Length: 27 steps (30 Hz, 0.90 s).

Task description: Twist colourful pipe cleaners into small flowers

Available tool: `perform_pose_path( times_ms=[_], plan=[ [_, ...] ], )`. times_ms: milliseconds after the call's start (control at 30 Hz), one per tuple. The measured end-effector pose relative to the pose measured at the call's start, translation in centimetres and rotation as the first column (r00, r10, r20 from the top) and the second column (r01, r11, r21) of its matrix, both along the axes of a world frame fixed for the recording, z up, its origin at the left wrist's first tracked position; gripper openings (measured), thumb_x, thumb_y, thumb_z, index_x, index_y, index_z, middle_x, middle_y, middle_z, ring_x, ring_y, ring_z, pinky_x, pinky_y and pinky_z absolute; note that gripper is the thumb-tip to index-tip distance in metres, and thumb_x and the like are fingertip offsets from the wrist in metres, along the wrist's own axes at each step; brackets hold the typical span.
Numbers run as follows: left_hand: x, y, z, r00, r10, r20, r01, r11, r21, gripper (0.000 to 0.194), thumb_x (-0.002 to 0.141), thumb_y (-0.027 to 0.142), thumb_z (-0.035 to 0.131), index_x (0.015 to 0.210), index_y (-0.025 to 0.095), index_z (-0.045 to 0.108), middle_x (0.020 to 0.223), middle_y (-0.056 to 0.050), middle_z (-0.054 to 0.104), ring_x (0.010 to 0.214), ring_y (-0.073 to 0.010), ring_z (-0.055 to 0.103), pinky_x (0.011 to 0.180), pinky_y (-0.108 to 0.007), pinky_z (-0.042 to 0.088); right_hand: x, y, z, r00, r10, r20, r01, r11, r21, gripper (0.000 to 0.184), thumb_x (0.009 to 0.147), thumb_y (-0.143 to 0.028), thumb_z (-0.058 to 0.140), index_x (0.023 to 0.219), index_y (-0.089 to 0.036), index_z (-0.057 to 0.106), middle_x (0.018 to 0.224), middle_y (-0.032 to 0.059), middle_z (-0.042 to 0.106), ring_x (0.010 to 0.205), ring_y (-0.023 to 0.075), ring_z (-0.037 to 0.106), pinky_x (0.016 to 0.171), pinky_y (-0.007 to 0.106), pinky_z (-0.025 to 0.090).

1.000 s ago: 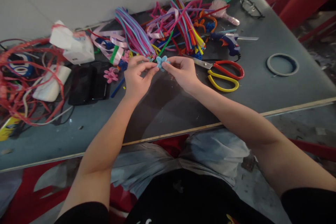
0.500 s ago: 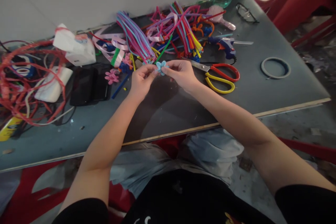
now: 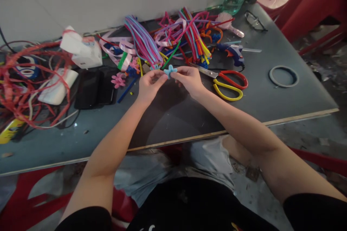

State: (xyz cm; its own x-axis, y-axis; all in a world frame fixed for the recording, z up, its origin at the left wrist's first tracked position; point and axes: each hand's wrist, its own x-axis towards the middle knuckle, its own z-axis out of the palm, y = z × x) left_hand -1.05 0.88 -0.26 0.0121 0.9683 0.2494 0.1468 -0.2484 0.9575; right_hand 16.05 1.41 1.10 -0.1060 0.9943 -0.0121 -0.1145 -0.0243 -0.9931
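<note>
The blue flower (image 3: 170, 71) has tilted, pinched in both hands (image 3: 149, 86) (image 3: 191, 80).

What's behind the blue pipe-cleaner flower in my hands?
Beyond the blue pipe-cleaner flower lies a green pipe cleaner; whatever the flower covers can't be seen.

Red plastic twine (image 3: 48, 46) tangled at left, draped over white block (image 3: 51, 95). Two black smartphones (image 3: 88, 90) side by side, flat. White carton (image 3: 86, 56) behind. Pink hairbrush (image 3: 238, 33), black-framed glasses (image 3: 260, 28) back right, near translucent green bottle (image 3: 234, 1). Grey ring (image 3: 284, 85) flat, right. Red chair (image 3: 305, 11) beyond table (image 3: 257, 106).
</note>
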Motion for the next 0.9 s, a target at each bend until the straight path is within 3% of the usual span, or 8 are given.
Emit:
perform_pose_path(
  times_ms=[133, 233, 467, 700, 900],
  plan=[
    [0.3, -0.8, 0.0, 0.988, 0.056, -0.145, -0.051, 0.998, 0.04, 0.038, 0.078, 0.054, 0.082, 0.09, 0.018, 0.078, 0.085, -0.006, 0.077, 0.076, -0.015, 0.07, 0.062, -0.023, 0.049, -0.3, -0.3, 0.2, 0.998, -0.046, -0.04, 0.044, 0.998, -0.043, 0.042, 0.064, -0.053, 0.088, 0.076, -0.016, 0.073, 0.064, -0.0011, 0.065, 0.059, 0.0082, 0.055, 0.047, 0.018, 0.042],
    [0.4, -0.9, -0.2, 0.977, 0.126, -0.172, -0.109, 0.989, 0.104, 0.033, 0.084, 0.05, 0.077, 0.093, 0.019, 0.079, 0.089, -0.006, 0.078, 0.08, -0.0161, 0.071, 0.064, -0.024, 0.05, -0.6, -0.5, 0.0, 0.999, -0.026, -0.031, 0.025, 0.999, -0.037, 0.049, 0.06, -0.06, 0.088, 0.074, -0.016, 0.072, 0.063, -0.0012, 0.063, 0.058, 0.0084, 0.054, 0.047, 0.019, 0.042],
    [0.3, -0.8, -0.2, 0.973, 0.127, -0.191, -0.108, 0.988, 0.108, 0.037, 0.087, 0.055, 0.072, 0.096, 0.019, 0.078, 0.095, -0.007, 0.077, 0.087, -0.0179, 0.071, 0.069, -0.025, 0.052, -0.2, -0.5, -0.1, 0.993, -0.004, 0.121, -0.021, 0.978, 0.209, 0.055, 0.074, -0.07, 0.075, 0.076, -0.016, 0.07, 0.072, 0.0018, 0.066, 0.064, 0.0098, 0.057, 0.057, 0.022, 0.047],
    [0.6, -0.4, -0.4, 1.0, 0.008, 0.005, -0.008, 1.0, -0.027, 0.051, 0.075, 0.07, 0.076, 0.086, 0.021, 0.073, 0.081, -0.003, 0.071, 0.077, -0.0161, 0.065, 0.071, -0.027, 0.053, 0.2, -0.3, -0.3, 0.973, -0.036, 0.228, -0.033, 0.956, 0.292, 0.053, 0.078, -0.069, 0.07, 0.071, -0.016, 0.068, 0.068, 0.0021, 0.066, 0.064, 0.0109, 0.056, 0.057, 0.024, 0.045],
    [1.3, -0.1, -0.8, 0.966, -0.102, 0.237, 0.129, 0.987, -0.1, 0.042, 0.074, 0.062, 0.082, 0.085, 0.023, 0.07, 0.077, 0.0, 0.063, 0.067, -0.012, 0.054, 0.059, -0.024, 0.044, 0.2, -0.2, -0.3, 0.994, 0.087, 0.069, -0.096, 0.986, 0.138, 0.055, 0.067, -0.07, 0.078, 0.071, -0.016, 0.066, 0.065, 0.0, 0.06, 0.058, 0.0095, 0.052, 0.047, 0.022, 0.044]
  ],
)
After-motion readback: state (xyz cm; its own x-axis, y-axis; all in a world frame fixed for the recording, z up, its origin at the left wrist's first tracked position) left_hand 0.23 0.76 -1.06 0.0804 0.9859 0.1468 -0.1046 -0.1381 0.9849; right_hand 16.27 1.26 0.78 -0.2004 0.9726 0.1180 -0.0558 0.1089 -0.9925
